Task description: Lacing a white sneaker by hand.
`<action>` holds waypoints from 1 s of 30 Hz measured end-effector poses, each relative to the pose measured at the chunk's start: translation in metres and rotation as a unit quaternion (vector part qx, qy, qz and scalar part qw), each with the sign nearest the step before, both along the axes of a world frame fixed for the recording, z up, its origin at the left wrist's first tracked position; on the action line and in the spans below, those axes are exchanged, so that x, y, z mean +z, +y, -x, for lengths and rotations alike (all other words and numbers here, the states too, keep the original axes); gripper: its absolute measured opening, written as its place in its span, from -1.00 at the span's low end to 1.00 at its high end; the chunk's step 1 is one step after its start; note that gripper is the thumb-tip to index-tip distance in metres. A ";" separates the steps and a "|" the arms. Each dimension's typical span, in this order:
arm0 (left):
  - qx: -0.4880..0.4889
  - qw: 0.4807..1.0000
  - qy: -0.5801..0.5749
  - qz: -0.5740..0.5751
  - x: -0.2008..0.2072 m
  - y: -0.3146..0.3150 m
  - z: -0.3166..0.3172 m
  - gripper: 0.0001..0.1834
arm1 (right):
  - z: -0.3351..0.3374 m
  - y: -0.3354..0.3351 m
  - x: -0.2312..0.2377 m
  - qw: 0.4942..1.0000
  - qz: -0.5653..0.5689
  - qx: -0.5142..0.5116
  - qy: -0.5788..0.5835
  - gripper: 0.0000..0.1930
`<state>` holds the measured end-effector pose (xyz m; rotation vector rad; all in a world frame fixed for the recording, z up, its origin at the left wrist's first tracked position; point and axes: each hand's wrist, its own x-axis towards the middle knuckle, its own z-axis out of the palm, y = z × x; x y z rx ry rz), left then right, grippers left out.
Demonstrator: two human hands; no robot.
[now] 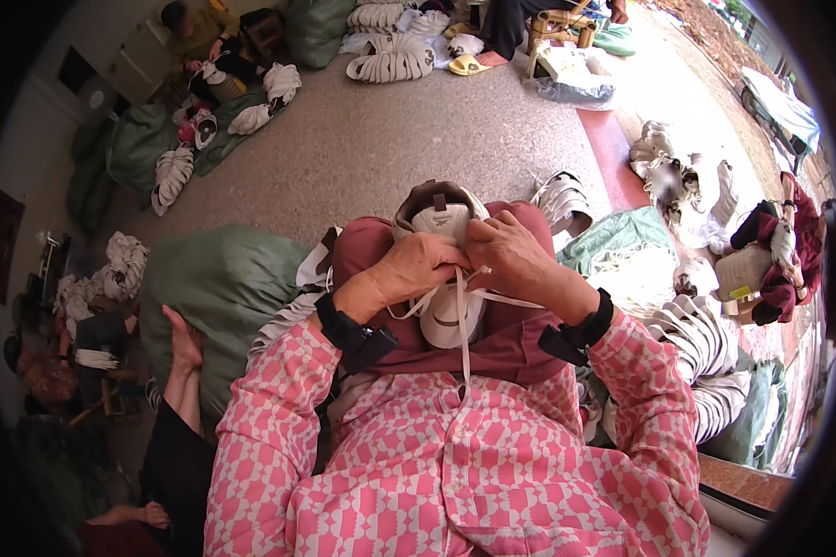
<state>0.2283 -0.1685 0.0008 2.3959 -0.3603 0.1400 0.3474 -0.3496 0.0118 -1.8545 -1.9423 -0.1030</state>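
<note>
A white and beige sneaker (451, 317) rests on my lap between my knees, its toe toward me and its dark-lined opening at the far end. Above its tongue (441, 221) both hands come close together. My left hand (416, 264) is closed, fingertips pinching the pale shoelace (463, 325) over the eyelet area. From the other side my right hand (520, 258) pinches the lace too, its fingers curled. One loose end hangs down over my shirt; another stretches right beneath my right wrist. My fingers hide most of the lacing.
A big green sack (223, 292) bulges at my left, a person's bare foot (184, 340) against it. Stacked shoe uppers (697, 339) lie at my right by a green cloth (622, 232). Farther off, people sit among more uppers (392, 58) and sacks (141, 144).
</note>
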 end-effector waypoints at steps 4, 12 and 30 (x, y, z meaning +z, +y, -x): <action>-0.007 1.000 0.002 0.018 -0.004 0.000 -0.002 -0.83 | 0.000 0.001 -0.003 1.000 -0.002 0.006 0.004 -0.68; 0.163 0.964 -0.046 0.204 0.019 0.003 0.008 -0.84 | -0.001 -0.007 -0.003 0.991 0.020 0.007 0.133 -0.74; 0.064 0.940 0.038 0.333 0.038 -0.013 0.046 -0.73 | 0.035 -0.002 -0.019 0.927 -0.100 -0.079 0.352 -0.83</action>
